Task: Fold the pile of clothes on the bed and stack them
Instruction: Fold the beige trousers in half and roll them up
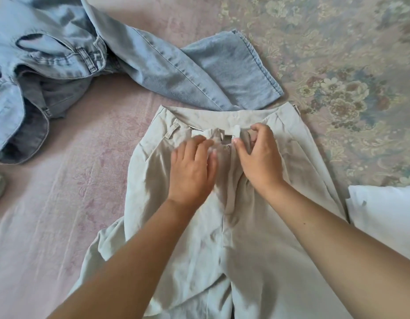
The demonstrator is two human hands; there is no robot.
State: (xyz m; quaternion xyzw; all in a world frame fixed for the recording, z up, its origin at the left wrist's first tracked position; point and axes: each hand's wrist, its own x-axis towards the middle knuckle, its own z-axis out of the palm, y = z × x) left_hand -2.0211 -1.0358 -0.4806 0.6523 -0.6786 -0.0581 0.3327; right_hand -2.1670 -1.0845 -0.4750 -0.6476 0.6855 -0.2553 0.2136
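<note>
Both hands work at the fly of the beige trousers (234, 226): the right hand (259, 157) pinches the waistband flap, and the left hand (192, 171) presses the opposite flap with fairly straight fingers, likely to close and flatten the front before folding. The trousers lie spread on the bed (50, 215); crumpled jeans (153, 65) wait just beyond.

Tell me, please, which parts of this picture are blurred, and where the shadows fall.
Head view: the left hand is smeared at the fingertips by motion; the right hand is sharper. Soft daylight, no glare; faint shadows lie under both hands on the beige trousers. The jeans look sharp.
</note>
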